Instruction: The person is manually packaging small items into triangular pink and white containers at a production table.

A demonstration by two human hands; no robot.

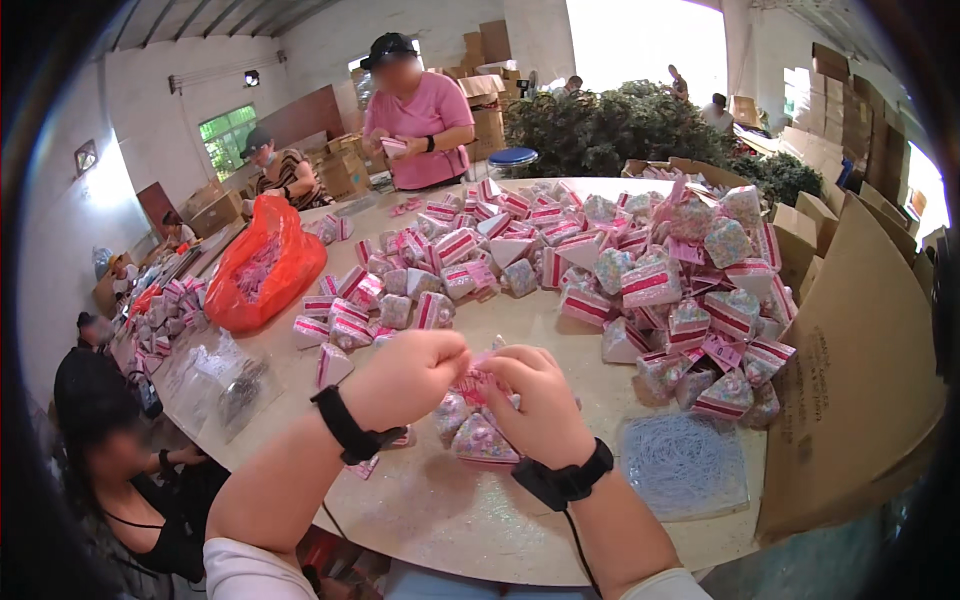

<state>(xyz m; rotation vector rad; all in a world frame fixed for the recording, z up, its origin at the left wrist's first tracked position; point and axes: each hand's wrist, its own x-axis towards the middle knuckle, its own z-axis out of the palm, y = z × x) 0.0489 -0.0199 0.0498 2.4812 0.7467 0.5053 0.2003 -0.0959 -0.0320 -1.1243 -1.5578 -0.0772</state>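
Partly hidden pink piece (pixel 468 387), near 1 glittery, pink-edged wedge (pixel 482 439).

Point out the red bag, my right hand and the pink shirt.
Red bag (pixel 299 264), head view: right side.
Right hand (pixel 545 410), head view: back of the hand.
Pink shirt (pixel 425 114), head view: chest.

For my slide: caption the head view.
Left hand and right hand close together at a pink piece, cake-slice ornaments heaped on the table.
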